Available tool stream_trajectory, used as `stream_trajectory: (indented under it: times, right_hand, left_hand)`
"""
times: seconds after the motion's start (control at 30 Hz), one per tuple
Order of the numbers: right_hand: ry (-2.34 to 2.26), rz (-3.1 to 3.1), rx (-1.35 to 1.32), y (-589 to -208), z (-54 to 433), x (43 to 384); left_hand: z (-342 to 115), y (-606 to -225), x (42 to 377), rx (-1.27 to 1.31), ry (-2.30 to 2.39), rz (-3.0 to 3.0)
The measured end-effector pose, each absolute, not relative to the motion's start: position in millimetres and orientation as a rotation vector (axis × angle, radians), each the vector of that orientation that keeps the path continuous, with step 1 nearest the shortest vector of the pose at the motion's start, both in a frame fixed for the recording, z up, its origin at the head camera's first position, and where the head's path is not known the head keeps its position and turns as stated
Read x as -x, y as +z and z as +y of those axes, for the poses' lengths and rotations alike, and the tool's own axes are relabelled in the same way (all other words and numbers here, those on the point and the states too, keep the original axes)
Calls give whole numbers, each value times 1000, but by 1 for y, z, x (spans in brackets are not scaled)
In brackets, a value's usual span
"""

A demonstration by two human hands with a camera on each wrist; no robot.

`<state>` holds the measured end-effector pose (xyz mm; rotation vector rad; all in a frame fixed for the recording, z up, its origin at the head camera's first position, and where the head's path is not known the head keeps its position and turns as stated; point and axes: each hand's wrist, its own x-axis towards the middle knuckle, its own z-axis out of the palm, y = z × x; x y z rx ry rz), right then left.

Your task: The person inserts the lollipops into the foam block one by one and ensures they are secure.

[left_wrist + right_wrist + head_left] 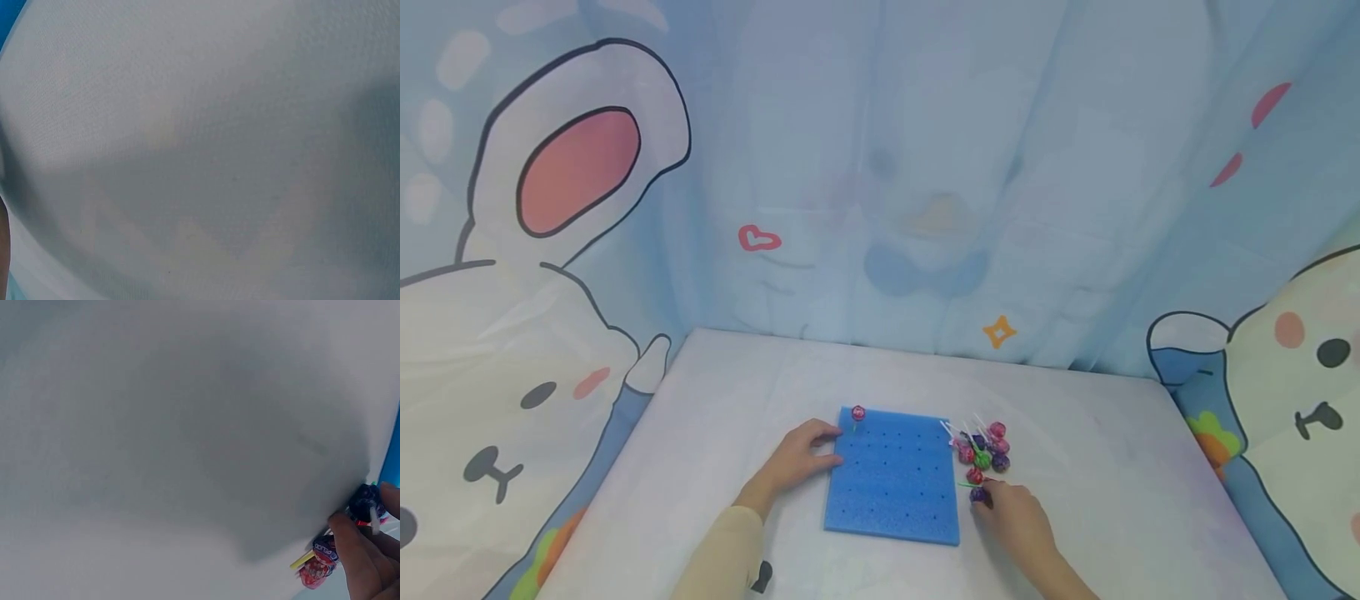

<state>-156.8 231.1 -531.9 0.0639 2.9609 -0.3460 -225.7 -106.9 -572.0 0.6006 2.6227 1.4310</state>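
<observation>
A blue foam board [891, 479] with rows of small holes lies on the table. One red lollipop [858, 413] stands upright at its far left corner. My left hand [801, 457] rests at the board's left edge, thumb and fingers spread apart, fingertips right at the rim. Just right of the board, my right hand [1018, 521] pinches a dark purple lollipop [365, 503] between thumb and fingers; its white stick shows in the right wrist view. A red lollipop [974, 476] lies close beyond those fingertips. The left wrist view shows mostly tablecloth.
Several wrapped lollipops, among them a green one [982, 459] and a pink one [997, 430], lie heaped beside the board's far right side, some sticks overlapping its edge. A pale cloth [760, 375] covers the table. Blue printed curtains [925, 167] hang behind and at both sides.
</observation>
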Motion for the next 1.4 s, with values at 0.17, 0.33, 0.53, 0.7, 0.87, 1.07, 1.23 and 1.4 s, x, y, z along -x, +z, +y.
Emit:
stream_trajectory:
  times: [0.17,0.33,0.53,0.7,0.87,1.07,1.23,1.4]
  right_hand:
    - [-316,2963,-52,-532,231,156]
    - [-290,2985,-20,-531,228,156]
    - [-262,3008,-9,-532,226,155]
    - [-355,2999,-36,-531,226,156]
    - [-579,3055,-13,-526,224,161]
    - [-904,3079,11,-515,220,165]
    - [-1017,3073,43,-512,215,169]
    - [-1142,3088,60,-515,207,173]
  left_hand:
    - [-106,-570,224,-591,1427,2621]
    - [-107,-569,223,-589,1435,2615]
    - [-106,-570,224,-591,1434,2617]
    - [-107,-571,224,-600,1434,2618]
    - [-107,-569,223,-598,1434,2625]
    - [-107,-569,223,-602,1437,2627]
    - [-107,-569,223,-604,1444,2623]
    - [-107,-569,223,-620,1455,2622]
